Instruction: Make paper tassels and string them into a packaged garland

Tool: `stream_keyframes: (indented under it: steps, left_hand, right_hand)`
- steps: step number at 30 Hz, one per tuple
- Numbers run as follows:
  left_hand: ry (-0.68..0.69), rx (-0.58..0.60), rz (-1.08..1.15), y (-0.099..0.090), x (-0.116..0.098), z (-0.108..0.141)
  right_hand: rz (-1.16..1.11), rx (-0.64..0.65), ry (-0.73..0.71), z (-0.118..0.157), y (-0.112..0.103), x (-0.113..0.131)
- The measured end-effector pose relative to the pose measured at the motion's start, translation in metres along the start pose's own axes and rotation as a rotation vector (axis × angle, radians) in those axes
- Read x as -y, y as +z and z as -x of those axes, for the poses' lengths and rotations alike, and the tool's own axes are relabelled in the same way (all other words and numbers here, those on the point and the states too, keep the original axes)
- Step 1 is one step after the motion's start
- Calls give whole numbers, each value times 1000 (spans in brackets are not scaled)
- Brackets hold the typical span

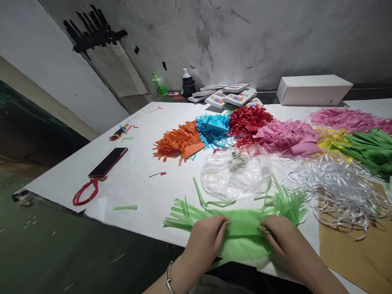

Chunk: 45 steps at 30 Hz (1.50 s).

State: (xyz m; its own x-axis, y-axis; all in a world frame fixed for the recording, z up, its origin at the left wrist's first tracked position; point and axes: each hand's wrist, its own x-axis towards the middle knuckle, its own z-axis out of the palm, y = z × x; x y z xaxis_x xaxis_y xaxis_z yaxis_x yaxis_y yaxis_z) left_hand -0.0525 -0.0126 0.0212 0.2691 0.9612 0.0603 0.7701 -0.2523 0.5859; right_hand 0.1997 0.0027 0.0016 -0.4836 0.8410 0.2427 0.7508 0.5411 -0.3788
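Note:
A light green tissue-paper fringe lies along the table's front edge, its cut strips fanning out to the left and right. My left hand pinches its uncut middle band on the left. On the band's right side, my right hand grips the same paper with thumb and fingers closed. Part of the sheet hangs below the band towards me. Just beyond it sits a clear plastic bag with a small bundle of pale ties on top.
Behind are orange, blue, red and pink fringe bundles. Silvery strings partly cover brown card at right. A phone with a red strap lies left. A white box stands by the wall.

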Motion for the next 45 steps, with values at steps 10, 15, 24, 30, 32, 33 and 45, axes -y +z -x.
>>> stream_keyframes:
  steps: [10, 15, 24, 30, 32, 33, 45]
  left_hand:
    - [-145, 188, -261, -5, 0, -22]
    - [-160, 183, -241, -3, 2, -26]
    - [336, -61, -252, -3, -4, -10]
    - [473, -197, -185, 13, 3, -8]
    - [505, -235, -163, 15, 6, -7]
    - [516, -247, -162, 15, 7, -6]
    - [229, -43, -149, 4, 5, 1]
  right_hand:
    - [204, -209, 86, -10, 13, 6]
    - [40, -334, -235, -8, 19, 17]
    - [-37, -336, -220, -12, 19, 23]
    - [106, -291, -262, -10, 24, 34]
    - [147, -300, -300, -8, 27, 33]
    - [161, -305, -313, -6, 27, 31]
    - [79, -231, -91, -3, 18, 6]
